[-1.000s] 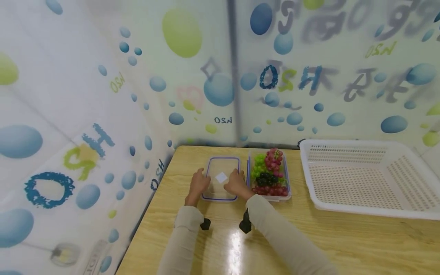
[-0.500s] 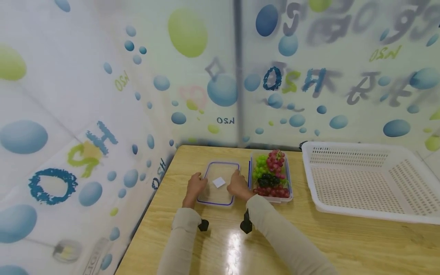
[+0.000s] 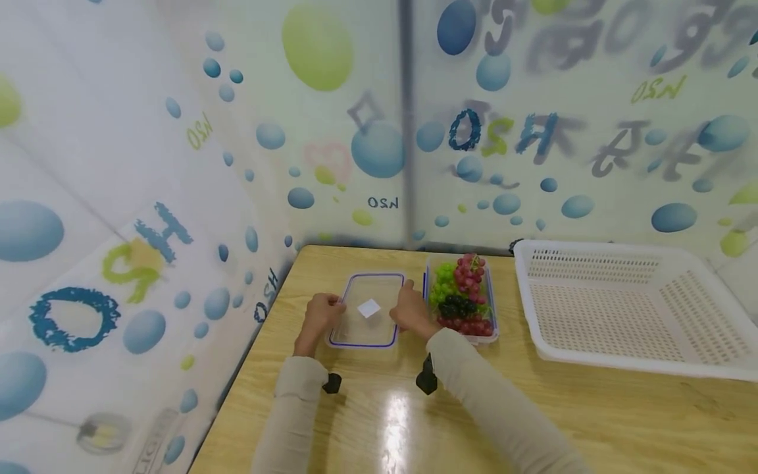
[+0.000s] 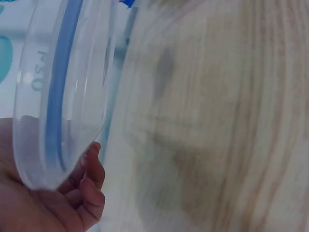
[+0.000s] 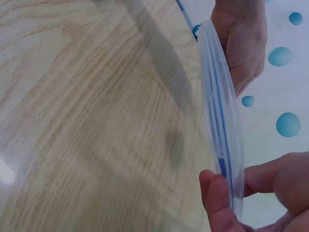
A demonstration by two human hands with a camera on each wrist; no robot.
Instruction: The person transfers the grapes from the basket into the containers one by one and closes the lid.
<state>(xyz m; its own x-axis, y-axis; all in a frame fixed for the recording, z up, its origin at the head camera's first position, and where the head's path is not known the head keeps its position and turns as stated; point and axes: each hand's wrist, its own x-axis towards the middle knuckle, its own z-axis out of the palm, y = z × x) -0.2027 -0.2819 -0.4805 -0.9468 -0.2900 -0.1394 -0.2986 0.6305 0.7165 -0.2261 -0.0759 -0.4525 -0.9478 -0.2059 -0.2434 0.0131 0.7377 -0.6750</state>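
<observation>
Both hands hold a clear plastic container lid with a blue seal and a small white square on it. My left hand grips its left edge, the fingers curled under the lid in the left wrist view. At the right edge, my right hand pinches the rim between thumb and fingers, as the right wrist view shows. The lid appears there edge-on, raised over the tabletop. Just right of it stands a clear container of green grapes, red grapes and black grapes.
A large white plastic basket with a perforated bottom stands on the right of the wooden table. Patterned walls rise behind the table and along its left side.
The lid has shifted to the left, away from the grape container, and the left hand has gone with it. Both hands keep hold of the edges. The grape container stays put.
</observation>
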